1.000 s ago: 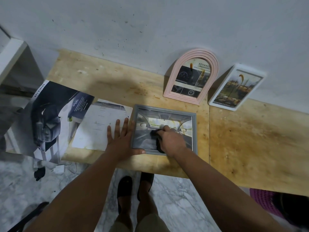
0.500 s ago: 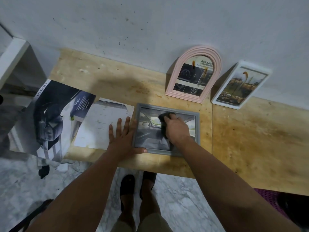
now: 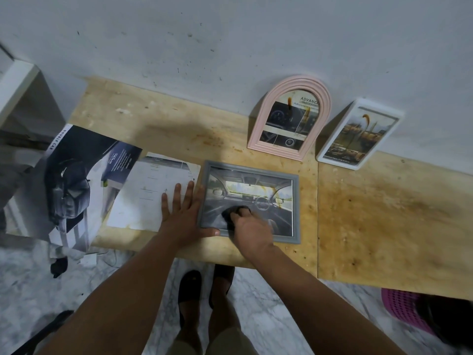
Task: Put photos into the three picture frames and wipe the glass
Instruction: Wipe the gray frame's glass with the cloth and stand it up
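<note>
A grey picture frame (image 3: 295, 206) lies flat on the wooden table (image 3: 384, 213) with a car-interior photo behind its glass. My right hand (image 3: 252, 226) is closed on a dark cloth (image 3: 231, 213) and presses it on the lower left part of the glass. My left hand (image 3: 183, 213) lies flat with spread fingers against the frame's left edge, thumb along its near rim. A pink arched frame (image 3: 289, 116) and a white frame (image 3: 358, 135), both holding photos, lean against the wall behind.
A white printed sheet (image 3: 148, 190) lies under my left fingers. A car brochure (image 3: 76, 185) hangs over the table's left end. A purple basket (image 3: 401, 308) sits on the marble floor at the right. My feet stand below the table's near edge.
My right hand has dragged the cloth from the upper middle of the glass down to its lower left. The left hand has stayed on the frame's left edge.
</note>
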Action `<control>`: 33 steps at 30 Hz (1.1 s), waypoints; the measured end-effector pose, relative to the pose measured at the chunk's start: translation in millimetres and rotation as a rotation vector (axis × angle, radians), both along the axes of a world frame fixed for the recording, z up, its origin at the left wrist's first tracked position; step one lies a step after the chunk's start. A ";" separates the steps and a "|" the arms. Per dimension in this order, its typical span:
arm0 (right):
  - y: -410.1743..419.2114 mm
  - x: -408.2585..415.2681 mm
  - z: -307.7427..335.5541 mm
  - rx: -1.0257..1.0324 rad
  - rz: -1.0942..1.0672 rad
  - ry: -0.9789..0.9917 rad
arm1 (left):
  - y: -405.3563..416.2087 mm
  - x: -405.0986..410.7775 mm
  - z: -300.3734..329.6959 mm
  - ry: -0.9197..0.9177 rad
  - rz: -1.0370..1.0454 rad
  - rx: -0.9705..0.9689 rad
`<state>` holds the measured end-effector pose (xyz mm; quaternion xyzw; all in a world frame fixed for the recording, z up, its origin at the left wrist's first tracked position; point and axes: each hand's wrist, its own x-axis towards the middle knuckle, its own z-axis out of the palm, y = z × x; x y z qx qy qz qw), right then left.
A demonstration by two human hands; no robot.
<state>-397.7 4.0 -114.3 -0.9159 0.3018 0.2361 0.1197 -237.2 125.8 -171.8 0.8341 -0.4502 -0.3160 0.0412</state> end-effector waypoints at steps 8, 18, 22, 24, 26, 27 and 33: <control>-71.1 -8.2 37.5 0.419 -0.340 -0.221 | 0.6 0.9 0.6 0.021 -0.015 -0.008; -106.2 1.8 -5.5 -0.048 -0.182 -0.101 | 0.4 1.7 -1.8 0.001 -0.027 -0.009; -85.5 -2.8 -9.5 -0.048 -0.195 -0.100 | -0.1 1.7 -1.9 0.007 -0.020 0.006; -77.1 -7.0 -7.4 -0.044 -0.183 -0.097 | -0.4 1.4 -2.3 0.006 -0.019 0.002; -68.3 -10.2 -6.1 -0.031 -0.173 -0.084 | -0.5 1.7 -2.0 0.008 -0.014 -0.002; -63.7 -11.5 -5.8 -0.025 -0.172 -0.084 | -0.5 2.0 -1.6 0.005 -0.012 0.000; -38.2 -20.5 -7.4 -0.043 -0.142 -0.128 | -0.4 1.3 -2.6 0.005 -0.012 -0.001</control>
